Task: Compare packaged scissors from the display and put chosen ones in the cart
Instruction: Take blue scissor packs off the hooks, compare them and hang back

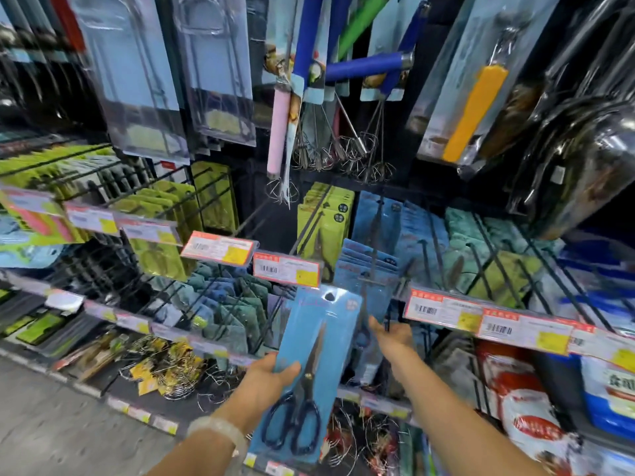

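My left hand point(271, 372) grips a blue carded pack of black-handled scissors point(309, 365) by its left edge, holding it upright in front of the display. My right hand point(391, 338) reaches up to the hanging blue scissor packs point(369, 273) on the peg just behind, its fingers at the bottom of the front pack. Whether those fingers pinch the pack is hidden by blur. More blue packs point(412, 228) hang on pegs further back.
Green carded packs point(326, 214) hang left of the blue ones. Price-tag rails point(481, 317) run across the peg fronts. Whisks point(343, 149) hang above. Wire items point(171, 372) lie on the lower shelf. The floor point(51, 424) is at lower left. No cart is in view.
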### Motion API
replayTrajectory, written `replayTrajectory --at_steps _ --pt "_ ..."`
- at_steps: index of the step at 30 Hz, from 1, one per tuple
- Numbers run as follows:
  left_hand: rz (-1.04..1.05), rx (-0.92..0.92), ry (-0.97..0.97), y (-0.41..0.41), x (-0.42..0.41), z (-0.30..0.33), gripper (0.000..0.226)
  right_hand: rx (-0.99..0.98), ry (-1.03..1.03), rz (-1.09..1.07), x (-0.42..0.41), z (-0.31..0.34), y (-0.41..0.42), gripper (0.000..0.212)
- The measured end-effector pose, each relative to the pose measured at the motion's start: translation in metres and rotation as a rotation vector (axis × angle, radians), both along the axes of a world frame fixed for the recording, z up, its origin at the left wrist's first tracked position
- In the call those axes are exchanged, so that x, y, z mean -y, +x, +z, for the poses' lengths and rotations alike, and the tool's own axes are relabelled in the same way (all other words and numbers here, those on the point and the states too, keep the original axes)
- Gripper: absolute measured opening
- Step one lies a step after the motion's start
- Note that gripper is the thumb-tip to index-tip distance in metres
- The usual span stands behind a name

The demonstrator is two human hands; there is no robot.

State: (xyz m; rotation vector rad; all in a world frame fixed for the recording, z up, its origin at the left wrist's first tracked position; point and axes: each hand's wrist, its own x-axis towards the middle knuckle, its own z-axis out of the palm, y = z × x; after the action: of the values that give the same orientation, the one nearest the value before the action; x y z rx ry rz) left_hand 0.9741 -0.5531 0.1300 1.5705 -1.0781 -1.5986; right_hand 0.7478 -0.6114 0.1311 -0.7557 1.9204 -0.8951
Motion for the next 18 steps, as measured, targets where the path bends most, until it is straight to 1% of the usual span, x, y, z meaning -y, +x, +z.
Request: replayTrajectory --at_steps 1,3,5,7,10,12,14,16,17,18 --pt "-0.020 -0.018 0.007 -0.003 0.002 -0.001 0.019 0.010 0.023 0.063 -0.008 0.003 0.001 0.049" --pt "-0.056 -0.059 0.016 -0.011 0.004 -0.005 0.018 0.216 0.030 0.197 -0.030 0.013 0.008 0.051" --pt "-0.076 -0.107 0.018 -0.018 0.003 -0.008 0.013 0.474 -0.002 0.207 -0.049 0.022 0.013 0.048" --pt "-0.096 -0.141 0.033 -0.025 0.002 -0.012 0.013 0.547 -0.051 0.165 -0.060 0.022 0.011 0.050" --pt "-0.121 -0.143 0.038 -0.032 -0.002 -0.017 0.015 0.548 -0.076 0.114 -0.075 0.016 0.007 0.053" --pt "-0.130 -0.128 0.032 -0.036 -0.002 -0.017 0.013 0.563 -0.102 0.093 -0.082 0.013 0.008 0.047" --pt "-0.146 -0.144 0.012 -0.040 0.002 -0.013 0.013 0.491 -0.149 0.107 -0.084 0.015 0.009 0.032" --pt "-0.136 -0.189 -0.001 -0.044 0.009 -0.007 0.012 0.394 -0.210 0.119 -0.080 0.022 0.008 0.011" --pt "-0.128 -0.199 -0.004 -0.045 0.012 -0.004 0.011 0.373 -0.237 0.111 -0.078 0.026 0.009 0.005" --pt "-0.123 -0.206 -0.007 -0.047 0.015 -0.001 0.010 0.369 -0.259 0.097 -0.074 0.028 0.011 0.005"
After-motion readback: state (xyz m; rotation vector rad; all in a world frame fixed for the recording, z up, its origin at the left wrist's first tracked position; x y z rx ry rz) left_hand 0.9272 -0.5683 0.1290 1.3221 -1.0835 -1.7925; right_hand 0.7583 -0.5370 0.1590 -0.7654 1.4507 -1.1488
